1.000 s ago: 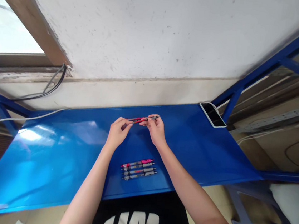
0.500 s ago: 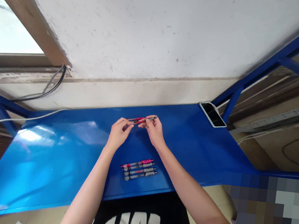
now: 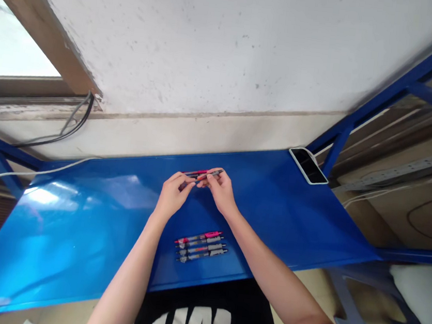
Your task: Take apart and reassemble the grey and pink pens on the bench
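Left hand: here on the left, the left hand (image 3: 173, 192) is closed in a pinch, thumb against fingers, at the left end of a slim grey-and-red pen (image 3: 216, 172).
Right hand: and the right hand (image 3: 222, 190) has the grey end, pinched between thumb and fingers, its tip poking out past them.
Pen in play: it sits between the two hands, up over the far half of the blue table (image 3: 283, 216), slanting up slightly to the right; whether it is one piece there, the fingers hide.
Pink pen: just beyond the fingers a pink pen (image 3: 196, 173) shows, partly covered; cannot tell if it is held or lying down.
Row of pens: nearer the body, four pens (image 3: 201, 246) lie side by side, the pink one farthest, three with grey ends below it.
Far right corner: a white-rimmed device (image 3: 309, 166) lies dark face up beside the blue frame (image 3: 336, 148).
Far left: a white cable (image 3: 35, 175) runs in over the table's edge.
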Tool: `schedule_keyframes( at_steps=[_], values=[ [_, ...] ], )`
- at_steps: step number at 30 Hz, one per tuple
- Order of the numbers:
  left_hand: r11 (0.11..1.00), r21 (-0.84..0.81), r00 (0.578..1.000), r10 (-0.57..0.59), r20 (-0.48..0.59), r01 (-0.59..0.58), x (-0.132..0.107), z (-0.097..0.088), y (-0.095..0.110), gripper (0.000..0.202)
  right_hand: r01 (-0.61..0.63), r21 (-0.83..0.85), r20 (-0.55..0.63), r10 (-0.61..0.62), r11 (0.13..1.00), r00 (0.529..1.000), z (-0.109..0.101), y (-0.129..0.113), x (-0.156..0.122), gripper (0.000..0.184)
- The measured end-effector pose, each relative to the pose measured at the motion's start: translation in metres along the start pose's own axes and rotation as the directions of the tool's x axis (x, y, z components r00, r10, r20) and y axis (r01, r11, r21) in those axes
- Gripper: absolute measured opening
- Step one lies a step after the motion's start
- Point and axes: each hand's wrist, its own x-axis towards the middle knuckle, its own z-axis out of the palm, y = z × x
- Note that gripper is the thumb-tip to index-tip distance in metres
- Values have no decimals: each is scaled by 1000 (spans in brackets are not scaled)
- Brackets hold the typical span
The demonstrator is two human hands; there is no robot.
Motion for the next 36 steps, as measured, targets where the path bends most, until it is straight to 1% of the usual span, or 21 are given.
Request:
schedule_keyframes(
  at_steps=[3, 5, 8, 12, 19, 29, 31, 34, 36],
  values=[
    [1000, -3, 1000, -16, -18, 16, 1, -2, 0, 9, 21, 10, -90, -20, 1000, 996, -7, -2, 4, 25],
    [1000, -3, 999, -26, -24, 26, 2, -3, -1, 10, 36, 18, -123, -34, 999, 992, -10, -3, 6, 26],
    [999, 0, 999, -32, -30, 32, 2, -3, 0, 10, 25, 7, -102, -24, 1000, 995, -10, -2, 6, 25],
    [1000, -2, 999, -12, -32, 12, 2, -1, 0, 9, 12, -16, -72, -13, 1000, 997, -6, 0, 4, 26],
    [1000, 3, 999, -1, -37, 1, 1, -2, -1, 8, 20, 0, -83, -20, 1000, 996, -7, -1, 5, 26],
    [1000, 2, 999, -12, -47, 12, 2, -3, -2, 9, 0, -24, -140, -4, 1000, 990, -9, -3, 6, 27],
    [1000, -4, 999, -7, -43, 7, 1, -3, -2, 9, -34, -27, -110, 31, 999, 994, -9, -3, 5, 28],
    [1000, 1, 1000, 10, -24, -10, 1, -2, -2, 10, -118, -31, 9, 118, 993, 993, -7, -3, 3, 30],
    [1000, 6, 1000, 8, -22, -8, 1, -3, -2, 10, -138, -37, 50, 140, 990, 989, -6, -4, 2, 31]
  ],
)
